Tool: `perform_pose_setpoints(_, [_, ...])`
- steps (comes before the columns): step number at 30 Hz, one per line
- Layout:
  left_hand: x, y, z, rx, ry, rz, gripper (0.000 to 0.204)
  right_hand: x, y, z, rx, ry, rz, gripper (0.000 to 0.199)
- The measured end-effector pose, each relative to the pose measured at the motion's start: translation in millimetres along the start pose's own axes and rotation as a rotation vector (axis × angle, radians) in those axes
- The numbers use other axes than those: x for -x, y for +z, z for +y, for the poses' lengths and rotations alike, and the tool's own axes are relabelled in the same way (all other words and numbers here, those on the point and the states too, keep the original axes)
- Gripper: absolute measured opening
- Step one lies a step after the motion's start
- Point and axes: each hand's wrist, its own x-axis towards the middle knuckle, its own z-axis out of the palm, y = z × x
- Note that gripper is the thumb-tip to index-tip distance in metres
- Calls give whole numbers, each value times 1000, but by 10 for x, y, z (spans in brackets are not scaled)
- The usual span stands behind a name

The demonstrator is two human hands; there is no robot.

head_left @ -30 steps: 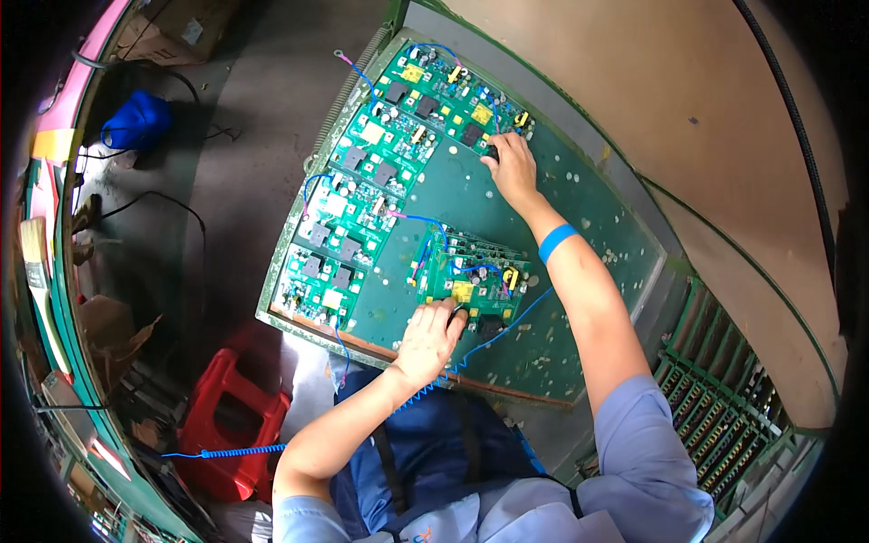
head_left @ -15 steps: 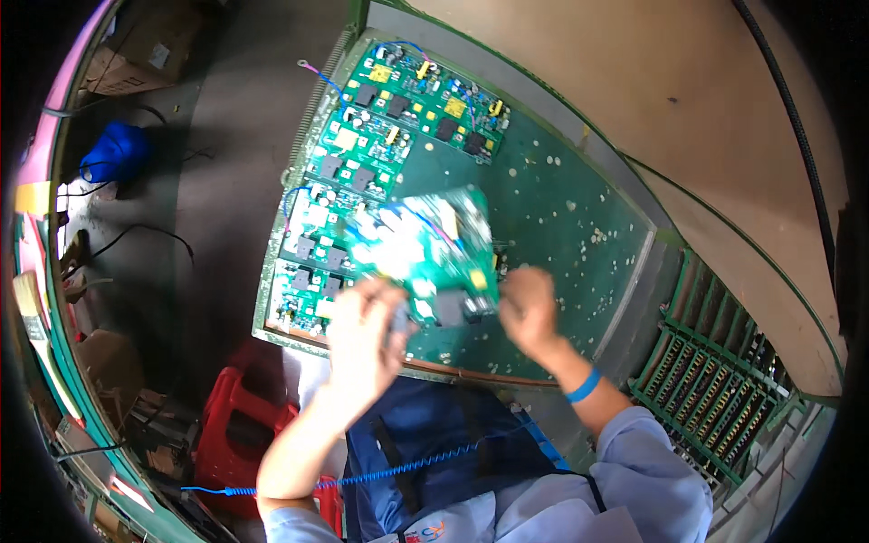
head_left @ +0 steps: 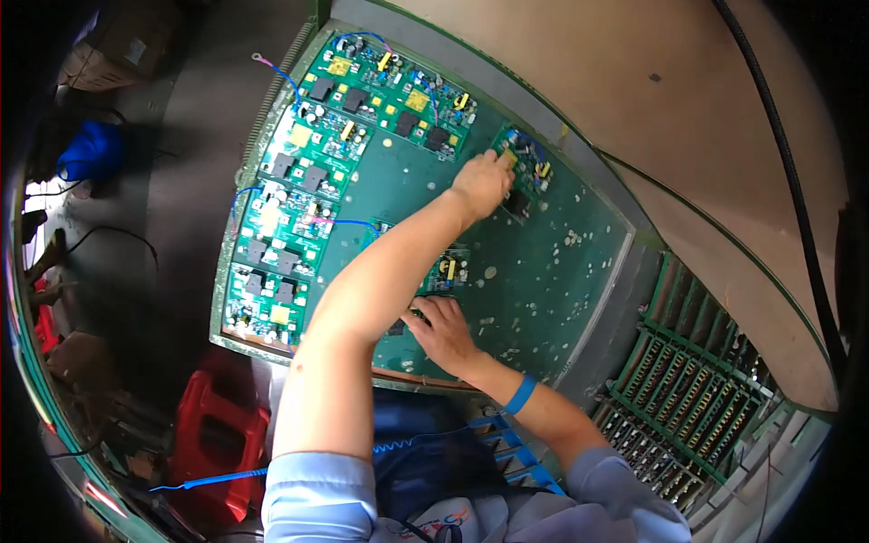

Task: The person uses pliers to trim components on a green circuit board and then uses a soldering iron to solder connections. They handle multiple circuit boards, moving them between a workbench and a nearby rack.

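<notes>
My left hand point(head_left: 484, 185) reaches across the green mat, its fingers closed on the left side of a green circuit board point(head_left: 536, 181) at the far right of the group. Close to the mat's front edge, my right hand point(head_left: 444, 335) has its fingers bent over the near edge of another circuit board point(head_left: 451, 268). My left forearm covers much of that second board, and a blue wire point(head_left: 348, 222) runs to it from the left. Several more green boards point(head_left: 312, 145) with black blocks and yellow parts lie in rows along the mat's left and far sides.
A metal rim frames the green mat point(head_left: 543, 281), which is dotted with pale spots. Right of it stands a green rack point(head_left: 692, 380) of boards. On the left are a red stool point(head_left: 217, 434) and a blue object point(head_left: 90, 149) on the floor. A blue coiled cord point(head_left: 389, 445) crosses my lap.
The board that was lifted in front of me is now at the mat's far right under my left hand. My right hand has moved left to the board near the front edge.
</notes>
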Motion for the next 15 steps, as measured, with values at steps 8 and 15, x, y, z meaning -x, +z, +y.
perform_pose_setpoints(8, [-190, 259, -352, -147, -94, 67, 27, -31, 20, -7, -5, -33, -1, 39])
perform_pose_setpoints(15, [-161, 283, -324, -123, -143, 100, 17, 137, -582, -276, -76, 37, -73, 36])
